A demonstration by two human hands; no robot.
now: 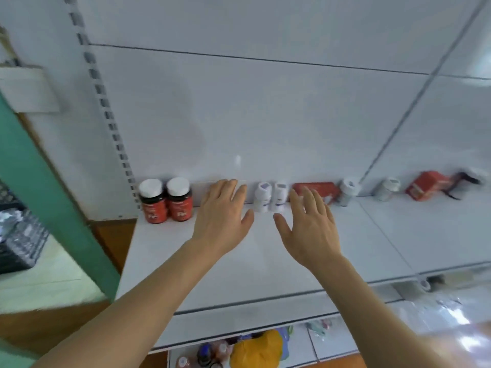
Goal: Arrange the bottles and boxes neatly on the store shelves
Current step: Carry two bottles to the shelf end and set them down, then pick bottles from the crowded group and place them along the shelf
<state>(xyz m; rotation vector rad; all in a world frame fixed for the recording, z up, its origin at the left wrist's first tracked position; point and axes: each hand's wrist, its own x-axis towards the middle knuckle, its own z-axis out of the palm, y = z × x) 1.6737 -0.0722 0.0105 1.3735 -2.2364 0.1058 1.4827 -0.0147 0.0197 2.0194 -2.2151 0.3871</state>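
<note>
At six o'clock, below the shelf, a yellow object lies among small items on a lower level. Above it both forearms reach up over the white shelf. The left hand is spread flat, fingers straight, fingertips over a white box at the back wall. The right hand is also wide open and holds nothing. Along the back: two red bottles at ten o'clock, two small white bottles between the hands, a red box past the right fingers, more white bottles and a tilted red box at two o'clock.
</note>
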